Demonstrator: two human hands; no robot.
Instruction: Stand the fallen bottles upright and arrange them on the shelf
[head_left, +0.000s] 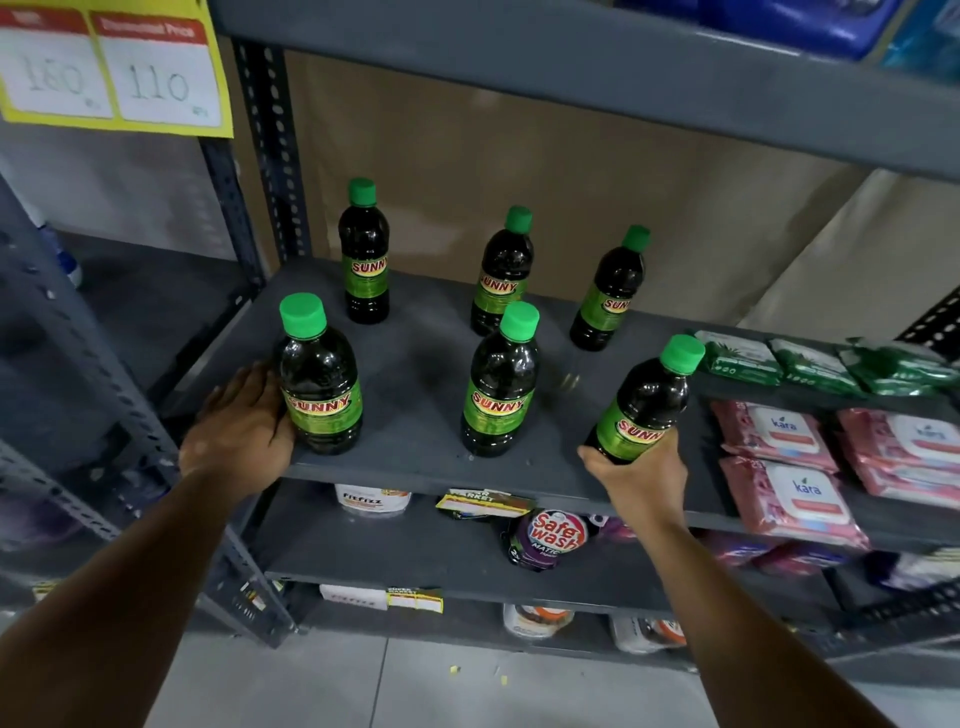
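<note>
On grey shelf (415, 364): six bottles upright; left hand (244, 426) flat against front-left bottle (319, 379), fingers apart; right hand (641, 470) clamped round front-right bottle (644, 405); arranging stage, probably; next, lining up rows.

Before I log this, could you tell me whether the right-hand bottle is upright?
Tilted: the bottle in the right hand leans, cap rightward.

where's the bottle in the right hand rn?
Front right of the shelf, the bottle is gripped by the right hand, just left of the pink wipe packs.
</note>
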